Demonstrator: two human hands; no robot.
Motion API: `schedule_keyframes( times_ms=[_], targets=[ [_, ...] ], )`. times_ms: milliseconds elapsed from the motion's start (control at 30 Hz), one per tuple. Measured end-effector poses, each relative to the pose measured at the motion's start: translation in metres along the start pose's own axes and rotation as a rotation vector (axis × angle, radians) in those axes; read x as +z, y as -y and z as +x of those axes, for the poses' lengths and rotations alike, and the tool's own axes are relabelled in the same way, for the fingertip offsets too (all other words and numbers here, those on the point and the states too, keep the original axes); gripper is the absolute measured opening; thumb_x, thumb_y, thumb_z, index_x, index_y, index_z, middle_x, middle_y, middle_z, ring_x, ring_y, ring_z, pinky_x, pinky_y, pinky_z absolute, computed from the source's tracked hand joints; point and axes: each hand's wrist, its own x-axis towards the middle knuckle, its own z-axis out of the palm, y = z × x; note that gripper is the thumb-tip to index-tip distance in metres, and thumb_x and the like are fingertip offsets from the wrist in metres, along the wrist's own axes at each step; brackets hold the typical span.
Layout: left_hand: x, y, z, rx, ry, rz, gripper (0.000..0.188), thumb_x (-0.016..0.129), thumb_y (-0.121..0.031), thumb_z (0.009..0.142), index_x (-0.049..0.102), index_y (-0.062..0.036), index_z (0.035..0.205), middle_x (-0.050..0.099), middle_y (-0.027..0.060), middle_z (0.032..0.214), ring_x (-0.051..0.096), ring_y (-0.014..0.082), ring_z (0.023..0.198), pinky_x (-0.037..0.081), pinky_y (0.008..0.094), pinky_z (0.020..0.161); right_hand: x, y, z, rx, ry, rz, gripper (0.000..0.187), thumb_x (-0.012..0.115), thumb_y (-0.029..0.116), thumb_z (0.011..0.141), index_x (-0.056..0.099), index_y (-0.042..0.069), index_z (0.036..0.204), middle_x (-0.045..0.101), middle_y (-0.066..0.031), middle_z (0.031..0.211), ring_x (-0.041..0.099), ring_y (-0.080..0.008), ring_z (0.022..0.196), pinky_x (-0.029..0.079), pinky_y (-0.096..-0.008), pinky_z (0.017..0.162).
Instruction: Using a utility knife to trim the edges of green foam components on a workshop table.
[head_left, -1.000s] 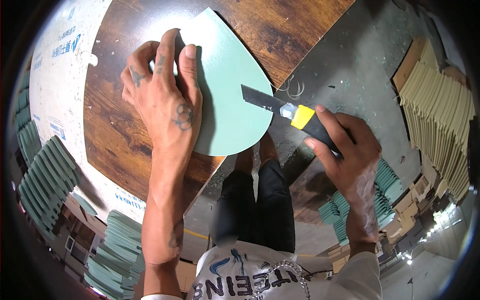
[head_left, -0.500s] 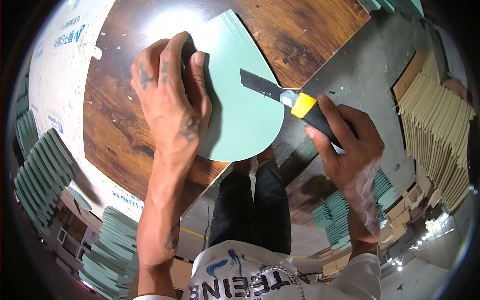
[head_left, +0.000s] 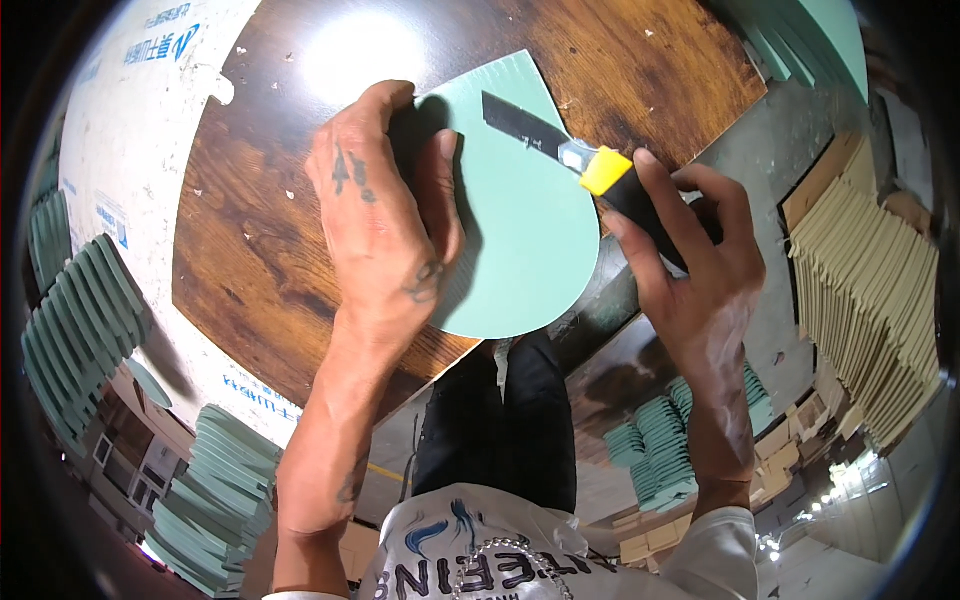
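A pale green board (head_left: 530,260) with a rounded near end and straight sides lies on a dark wood-grain tabletop (head_left: 250,250), overhanging its near right edge. My left hand (head_left: 385,220) is on the board's left side, thumb over the top face and fingers curled, some of them hidden. In my right hand (head_left: 705,260) is a utility knife (head_left: 606,172) with a black handle, a yellow collar and a long dark blade. The blade slants across the board's upper right part. Whether it touches the surface I cannot tell.
White printed sheeting (head_left: 125,130) borders the table on the left. Stacks of green pieces (head_left: 85,330) stand left, with another green stack (head_left: 655,450) lower right. A tall stack of cream sheets (head_left: 860,310) rises at the right. My legs (head_left: 500,420) are against the table's near side.
The knife has moved farther from me along the board's right side. The table and board sit lower and more to the right in view, and my left hand has shifted right with the board.
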Motion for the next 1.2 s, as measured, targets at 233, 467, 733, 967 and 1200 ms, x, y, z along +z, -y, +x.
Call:
schedule_keyframes(
  times_ms=[233,467,733,967,1200],
  targets=[
    [0.001,-0.002,0.002,-0.002,0.015,-0.015,0.042,0.072,-0.003,0.089,0.054,0.0039,0.127,0.063,0.0178,0.107,0.061,0.0305,0.099,0.044,0.0432,0.088,0.015,-0.011,0.030,-0.108,-0.078,-0.058,0.045,0.082,0.035,0.085,0.070,0.021,0.126,0.054,-0.0036,0.101,0.061,-0.0219,0.080,0.057,-0.0359,0.062],
    [-0.003,-0.001,0.008,-0.007,0.054,0.066,0.038,0.068,-0.001,0.089,0.055,-0.0014,0.126,0.064,0.0169,0.113,0.059,0.0326,0.106,0.043,0.0462,0.093,0.023,-0.004,0.048,-0.069,-0.121,0.033,0.041,0.083,0.031,0.082,0.074,0.019,0.120,0.057,-0.0024,0.093,0.060,-0.0218,0.079,0.052,-0.0349,0.059],
    [-0.006,-0.008,0.012,-0.037,0.107,0.142,0.034,0.063,-0.004,0.095,0.060,-0.0040,0.129,0.063,0.0179,0.121,0.059,0.0345,0.109,0.046,0.0472,0.094,0.025,0.003,0.050,-0.023,-0.171,0.013,0.038,0.083,0.031,0.081,0.075,0.019,0.116,0.057,-0.0032,0.093,0.060,-0.0218,0.084,0.053,-0.0348,0.062],
    [-0.008,-0.006,0.011,-0.047,0.118,0.222,0.033,0.060,-0.005,0.097,0.058,-0.0031,0.130,0.062,0.0182,0.123,0.058,0.0352,0.110,0.046,0.0456,0.094,0.023,0.008,0.054,-0.056,-0.176,-0.010,0.036,0.079,0.033,0.085,0.075,0.016,0.117,0.057,-0.0052,0.091,0.059,-0.0234,0.083,0.054,-0.0370,0.064],
    [-0.004,-0.001,0.013,-0.004,0.064,0.193,0.033,0.061,-0.004,0.096,0.058,-0.0025,0.129,0.063,0.0165,0.122,0.058,0.0335,0.109,0.045,0.0449,0.094,0.028,0.007,0.064,-0.050,-0.147,0.006,0.036,0.075,0.036,0.089,0.074,0.013,0.118,0.059,-0.0097,0.094,0.062,-0.0272,0.091,0.055,-0.0409,0.071]
  ],
)
